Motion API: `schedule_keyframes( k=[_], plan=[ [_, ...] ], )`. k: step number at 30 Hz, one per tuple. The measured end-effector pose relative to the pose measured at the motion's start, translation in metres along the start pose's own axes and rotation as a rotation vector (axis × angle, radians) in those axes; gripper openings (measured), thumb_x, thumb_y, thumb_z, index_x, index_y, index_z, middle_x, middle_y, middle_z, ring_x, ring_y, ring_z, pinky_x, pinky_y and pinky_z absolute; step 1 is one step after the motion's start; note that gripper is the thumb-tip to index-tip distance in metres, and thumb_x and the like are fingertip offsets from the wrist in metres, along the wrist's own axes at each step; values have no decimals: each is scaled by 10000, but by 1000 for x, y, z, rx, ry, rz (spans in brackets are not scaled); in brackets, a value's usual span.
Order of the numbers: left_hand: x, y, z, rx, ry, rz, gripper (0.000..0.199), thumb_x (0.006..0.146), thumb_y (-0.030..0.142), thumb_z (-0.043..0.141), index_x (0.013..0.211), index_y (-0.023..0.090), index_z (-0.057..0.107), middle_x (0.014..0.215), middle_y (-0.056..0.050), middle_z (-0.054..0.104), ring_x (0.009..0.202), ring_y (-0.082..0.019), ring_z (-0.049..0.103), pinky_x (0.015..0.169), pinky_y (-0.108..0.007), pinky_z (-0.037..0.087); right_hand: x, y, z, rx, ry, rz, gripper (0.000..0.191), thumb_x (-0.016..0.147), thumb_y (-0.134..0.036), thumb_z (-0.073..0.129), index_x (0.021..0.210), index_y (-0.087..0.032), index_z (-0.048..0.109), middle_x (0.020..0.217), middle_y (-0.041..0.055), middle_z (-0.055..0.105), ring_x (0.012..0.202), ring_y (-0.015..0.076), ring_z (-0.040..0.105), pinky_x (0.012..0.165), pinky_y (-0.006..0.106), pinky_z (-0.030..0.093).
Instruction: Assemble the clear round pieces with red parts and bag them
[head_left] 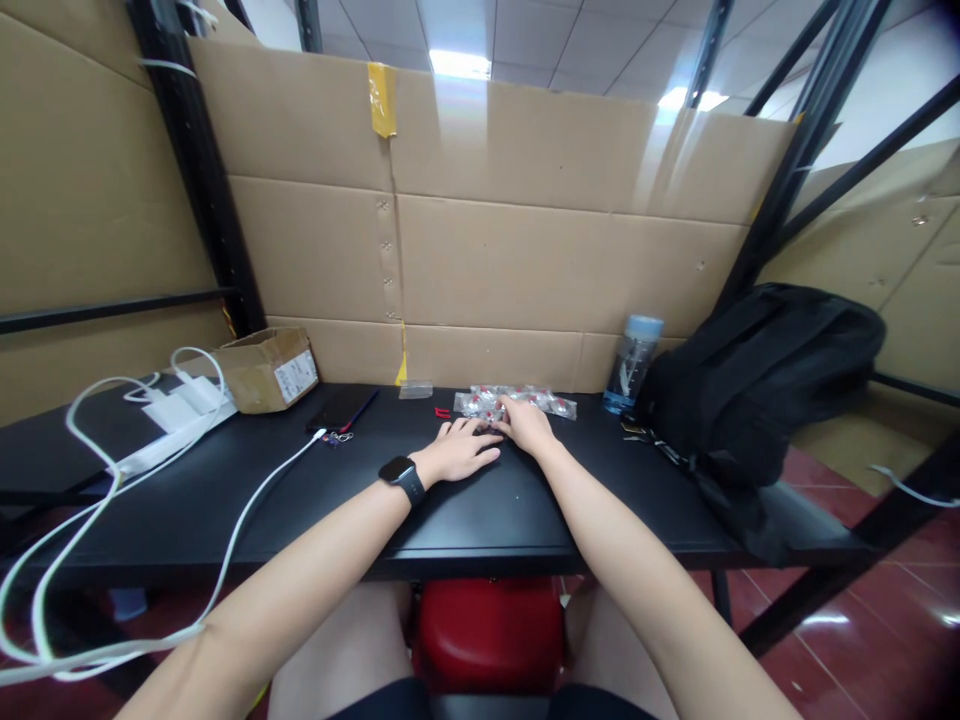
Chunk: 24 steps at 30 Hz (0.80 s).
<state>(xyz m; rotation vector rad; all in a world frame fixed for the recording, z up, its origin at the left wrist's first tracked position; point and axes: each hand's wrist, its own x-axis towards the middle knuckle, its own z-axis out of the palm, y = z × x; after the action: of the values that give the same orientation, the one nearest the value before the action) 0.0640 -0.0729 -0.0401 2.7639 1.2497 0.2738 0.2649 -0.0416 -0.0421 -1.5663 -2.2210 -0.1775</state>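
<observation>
Clear plastic packets with red bits lie mid-desk, far side, by cardboard panel. Left hand palm-down, fingers spread open; right hand at packets' near edge, fingers bent, grip can't be told. Handling well likely means light fingertip contact, steadying with left, working 1 packet at a time, keeping red pieces left of packets undisturbed.

Both hands rest palm-down, forearms angled inward.
</observation>
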Motion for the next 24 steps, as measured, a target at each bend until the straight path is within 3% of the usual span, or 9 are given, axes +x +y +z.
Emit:
schedule_keyframes(
  k=[9,20,24],
  plan=[
    [3,-5,-8,-35,-90,22,451,981,610,370,1359,477,579,1595,-11,362,1430,-370,285,1113,-646,230,2,-13,2,-144,81,-1,271,907,-339,691,1128,-206,608,1122,107,693,1085,270,605,872,340,456],
    [3,-14,-10,-66,-61,135,380,970,567,462,1244,428,687,1471,-9,524,1368,-329,383,1125,-561,257,1,-13,1,-112,47,101,324,899,-372,701,1161,-225,580,1128,87,691,1024,252,649,827,325,468],
    [2,-12,-12,-79,8,160,373,984,546,442,1162,392,731,1376,-18,603,1307,-291,456,1111,-492,295,0,-6,0,38,-3,58,269,877,-354,720,1090,-219,626,1122,79,668,982,224,645,797,302,466]
  ],
)
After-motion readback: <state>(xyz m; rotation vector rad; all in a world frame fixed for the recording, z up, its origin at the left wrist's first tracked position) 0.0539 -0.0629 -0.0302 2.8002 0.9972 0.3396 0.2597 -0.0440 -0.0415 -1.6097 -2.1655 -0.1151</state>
